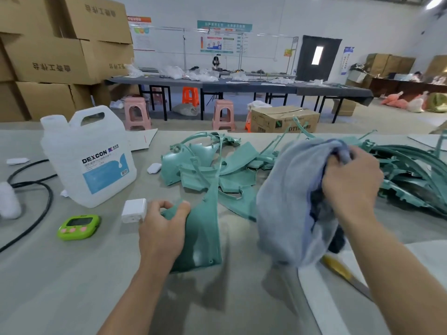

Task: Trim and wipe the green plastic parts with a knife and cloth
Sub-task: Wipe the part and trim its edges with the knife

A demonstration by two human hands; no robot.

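Gripped in left hand (159,228): green plastic panel (203,238), long axis 12 to 6. Bunched in right hand (350,182), just beside at panel's 3 o'clock: blue-grey cloth (283,201).

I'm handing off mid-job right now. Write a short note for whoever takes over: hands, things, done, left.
Left hand: grips one green part by its upper edge.
Right hand: grips the bunched cloth, beside that part.
Knife: unheld, lying on the table below the cloth.
Pile of green parts: behind the held part.
Done: cannot tell which parts are finished.
Left: probably wipe the held part, then work through the pile.
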